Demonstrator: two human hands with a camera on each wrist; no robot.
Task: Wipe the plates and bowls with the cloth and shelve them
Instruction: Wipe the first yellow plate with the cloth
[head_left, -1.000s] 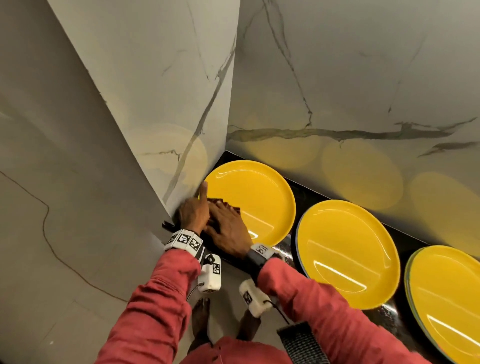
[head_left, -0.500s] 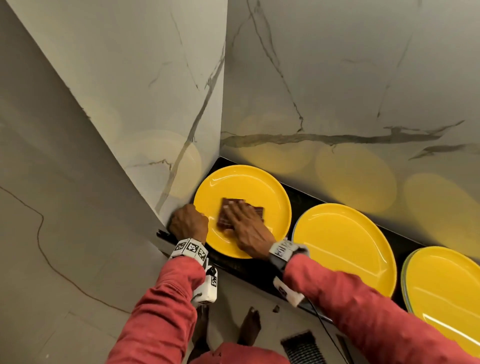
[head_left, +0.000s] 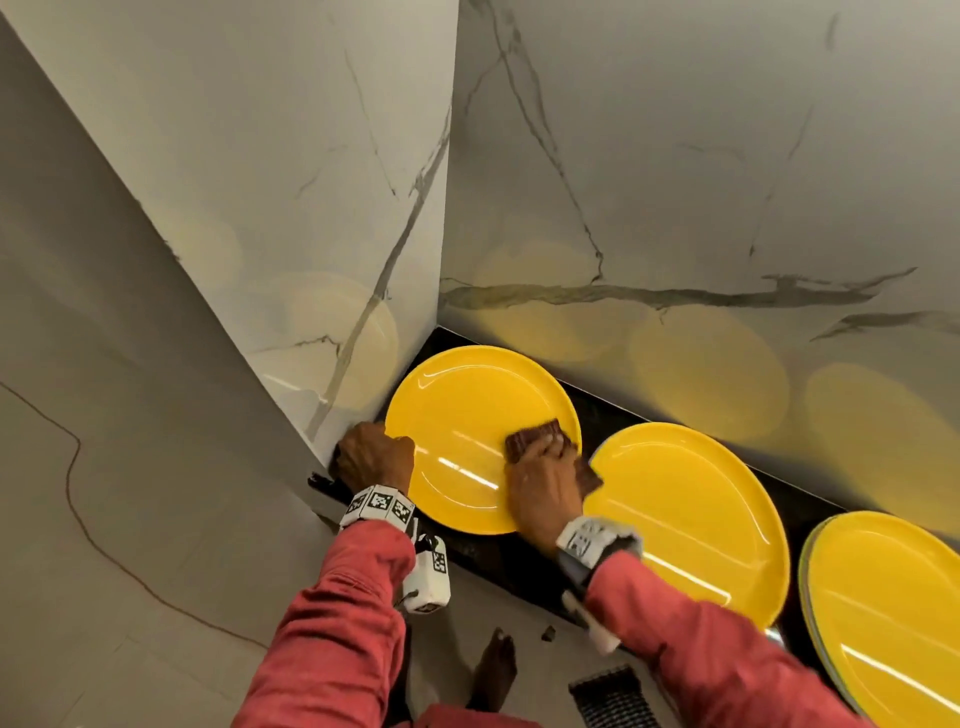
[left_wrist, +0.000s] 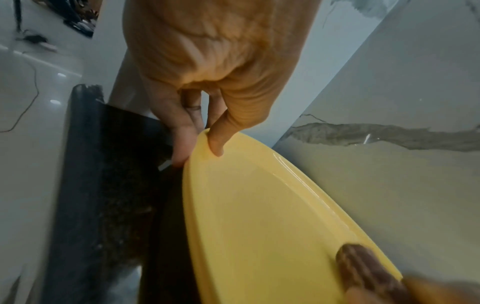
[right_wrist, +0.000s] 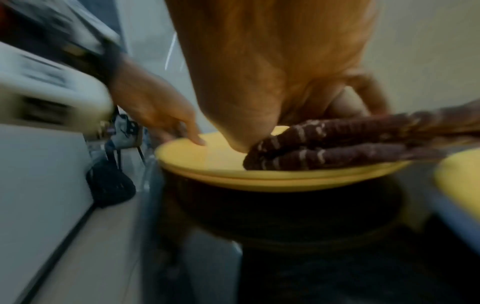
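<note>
The leftmost yellow plate (head_left: 467, 431) lies on the black counter (head_left: 509, 566), tucked into the wall corner. My left hand (head_left: 384, 447) pinches its left rim. In the left wrist view the thumb lies on top of the plate (left_wrist: 259, 205) and the fingers (left_wrist: 182, 142) go under it. My right hand (head_left: 545, 457) holds a folded brown striped cloth (head_left: 535, 436) down on the plate's right side. The thumb sits against the cloth (right_wrist: 337, 148) and bent fingers lie over it. In the right wrist view a second rim shows beneath the plate (right_wrist: 207, 162).
A second yellow plate (head_left: 691, 519) lies just right of the cloth, and a stack of yellow plates (head_left: 893, 613) sits at the far right. Marble walls close the left and back. Below the counter edge are a bare foot (head_left: 496, 665) and a floor grate (head_left: 613, 696).
My right hand has swept the cloth from the plate's near-left edge across to its right side. My left hand has settled on the left rim.
</note>
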